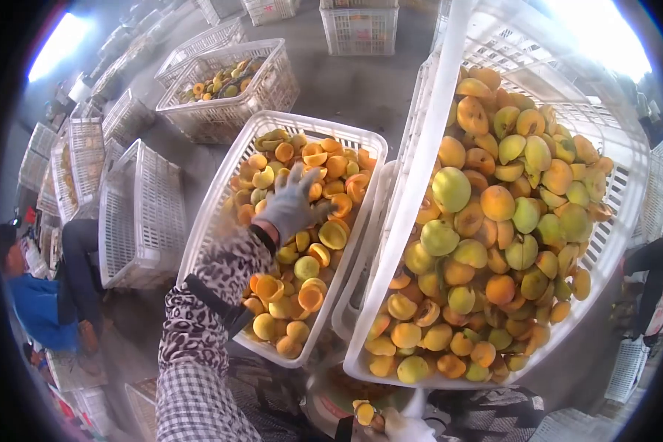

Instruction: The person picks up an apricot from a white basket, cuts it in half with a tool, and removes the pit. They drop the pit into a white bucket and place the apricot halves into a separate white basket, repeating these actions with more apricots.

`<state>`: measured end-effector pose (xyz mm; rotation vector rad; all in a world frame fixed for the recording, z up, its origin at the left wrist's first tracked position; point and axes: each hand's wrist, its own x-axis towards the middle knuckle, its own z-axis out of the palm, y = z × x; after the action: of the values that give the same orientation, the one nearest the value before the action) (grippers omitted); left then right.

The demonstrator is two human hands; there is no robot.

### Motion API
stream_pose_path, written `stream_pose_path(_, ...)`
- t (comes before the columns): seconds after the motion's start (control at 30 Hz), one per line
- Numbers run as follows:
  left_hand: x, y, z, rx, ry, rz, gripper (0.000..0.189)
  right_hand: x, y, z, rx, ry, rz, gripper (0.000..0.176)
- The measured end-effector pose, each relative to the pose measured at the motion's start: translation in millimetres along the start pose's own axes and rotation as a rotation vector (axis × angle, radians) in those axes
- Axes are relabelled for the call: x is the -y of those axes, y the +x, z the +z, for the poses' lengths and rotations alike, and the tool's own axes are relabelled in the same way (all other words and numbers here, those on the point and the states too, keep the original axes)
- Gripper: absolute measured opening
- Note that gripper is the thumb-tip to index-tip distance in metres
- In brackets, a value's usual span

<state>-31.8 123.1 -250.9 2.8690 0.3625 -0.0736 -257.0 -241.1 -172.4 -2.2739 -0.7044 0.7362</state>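
Observation:
My left hand [295, 205], in a grey glove, reaches into a white plastic crate [381, 146] of pitted yellow peach halves [332, 234]. Its fingers are spread over the fruit, palm down. At the bottom edge of the view, my right hand [405, 427], in a pale glove and partly cut off, is closed around a piece of yellow peach [363, 412]. Close on the right, a larger tilted white crate [449, 96] is heaped with yellow and green peaches [497, 202], several of them split.
Behind the nearer crate stands another crate [228, 110] with darker fruit pieces. An upright-tilted crate [144, 214] is at the left. A person in blue [48, 309] sits at the far left; another person's dark-clothed leg [644, 283] shows at right. Stacked crates [359, 29] stand farther back.

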Motion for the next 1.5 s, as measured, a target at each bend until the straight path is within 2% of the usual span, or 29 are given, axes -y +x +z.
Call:
stream_pose_path(0.03, -0.7, 0.1, 9.5, 0.084, 0.089, -0.014, 0.088, -0.7, -0.1, 0.2, -0.001, -0.003, 0.003, 0.027)
stream_pose_path(0.07, -2.9, 4.6, 17.9, 0.091, 0.090, -0.017, 0.088, -2.8, -0.5, 0.2, -0.002, -0.009, 0.004, 0.027)
stream_pose_path(0.13, -8.0, 21.0, 36.7, -0.136, 0.098, 0.120, 0.080, -6.4, -0.9, 3.7, -0.010, -0.021, 0.003, 0.027)
stream_pose_path(0.2, -2.4, 42.3, 64.0, -0.141, -0.038, 0.305, 0.067, -13.1, -1.5, 8.2, -0.015, -0.034, 0.004, 0.026)
stream_pose_path(0.27, -4.7, 56.3, 59.6, 0.021, -0.076, 0.284, 0.062, -18.3, -2.1, 13.9, -0.029, -0.039, 0.009, 0.026)
stream_pose_path(0.33, -25.9, 38.2, 17.3, 0.029, -0.041, 0.195, 0.054, -24.6, -11.4, 19.3, -0.071, -0.064, -0.007, 0.026)
stream_pose_path(0.37, -11.5, 41.3, 19.0, -0.138, -0.185, 0.231, 0.048, -28.8, -15.4, 18.3, -0.082, -0.080, -0.017, 0.026)
stream_pose_path(0.4, -25.4, 35.5, -0.4, -0.304, -0.331, 0.267, 0.041, -31.0, -20.7, 16.9, -0.098, -0.098, -0.021, 0.026)
stream_pose_path(0.43, -35.5, 20.7, -18.8, -0.521, -0.256, 0.261, 0.030, -34.1, -26.9, 16.0, -0.113, -0.113, -0.023, 0.026)
stream_pose_path(0.47, -54.7, 1.6, -42.6, -0.688, -0.334, 0.296, 0.026, -37.0, -32.9, 16.0, -0.119, -0.126, -0.024, 0.026)
stream_pose_path(0.53, -99.5, -36.3, -94.0, -0.823, -0.257, 0.584, 0.025, -43.6, -44.5, 18.1, -0.137, -0.158, -0.037, 0.025)
stream_pose_path(0.6, -138.4, -50.5, -97.8, -1.007, 0.005, 0.557, 0.023, -53.7, -50.1, 17.6, -0.166, -0.211, -0.054, 0.025)
stream_pose_path(0.63, -155.7, -49.5, -104.4, -1.001, -0.127, 0.539, 0.023, -59.6, -52.0, 18.9, -0.184, -0.245, -0.064, 0.025)
stream_pose_path(0.67, -162.5, -49.2, -112.1, -0.976, -0.002, 0.624, 0.022, -64.3, -55.5, 19.7, -0.194, -0.270, -0.069, 0.025)
stream_pose_path(0.73, -185.0, -58.8, -121.4, -1.037, 0.102, 0.632, 0.023, -71.8, -64.9, 20.1, -0.197, -0.315, -0.059, 0.025)
stream_pose_path(0.8, -207.3, -52.6, -101.8, -0.763, 0.358, 0.693, 0.025, -77.9, -72.7, 25.1, -0.176, -0.333, -0.060, 0.025)
stream_pose_path(0.9, -222.0, -43.0, -44.4, -0.674, 0.548, 0.660, 0.026, -98.9, -79.3, 42.4, -0.130, -0.414, -0.059, 0.024)
stream_pose_path(0.93, -225.1, -43.1, -40.1, -0.679, 0.547, 0.664, 0.026, -110.5, -81.7, 51.7, -0.105, -0.474, -0.058, 0.024)
stream_pose_path(1.0, -239.4, -56.7, -40.3, -0.536, 0.289, 0.380, 0.027, -119.9, -80.6, 56.9, -0.046, -0.701, -0.071, 0.024)
stream_pose_path(1.07, -241.1, -54.1, -40.4, -0.543, 0.291, 0.422, 0.024, -103.5, -87.9, 54.4, -0.137, -0.991, -0.053, 0.017)
stream_pose_path(1.13, -237.5, -51.6, -41.1, -0.565, 0.465, 0.640, 0.025, -84.9, -83.1, 27.1, -0.170, -0.286, 0.003, 0.028)
stream_pose_path(1.17, -237.9, -54.4, -48.5, -0.571, 0.459, 0.635, 0.025, -73.2, -87.4, 10.5, -0.215, -0.333, -0.084, 0.023)
stream_pose_path(1.23, -239.9, -72.7, -71.4, -0.326, 0.100, 0.295, 0.026, -87.5, -85.4, 20.7, -0.222, -0.322, -0.120, 0.027)
stream_pose_path(1.27, -239.5, -90.2, -81.9, -0.324, 0.108, 0.295, 0.026, -85.2, -84.7, 20.8, -0.227, -0.299, -0.136, 0.029)
stream_pose_path(1.33, -234.6, -134.4, -107.4, -0.187, -1.358, 0.016, 0.027, -60.5, -79.7, 9.4, -0.221, 0.068, 0.027, 0.039)
stream_pose_path(1.37, -230.6, -154.0, -122.2, -0.066, -1.628, -0.030, 0.030, -76.9, -66.5, 31.0, -0.339, -0.157, -0.139, 0.045)
stream_pose_path(1.43, -210.2, -179.3, -112.4, 0.196, -1.998, -0.054, 0.031, -29.4, -70.2, -15.3, -0.343, 0.197, -0.114, 0.064)
stream_pose_path(1.47, -204.0, -191.0, -103.1, 0.303, -2.133, -0.040, 0.031, -13.1, -71.5, -20.6, -0.363, 0.274, 0.092, 0.031)
stream_pose_path(1.5, -199.8, -202.6, -92.7, 0.306, -2.127, -0.100, 0.031, -38.7, -63.9, 3.6, -0.609, 0.111, -0.195, 0.038)
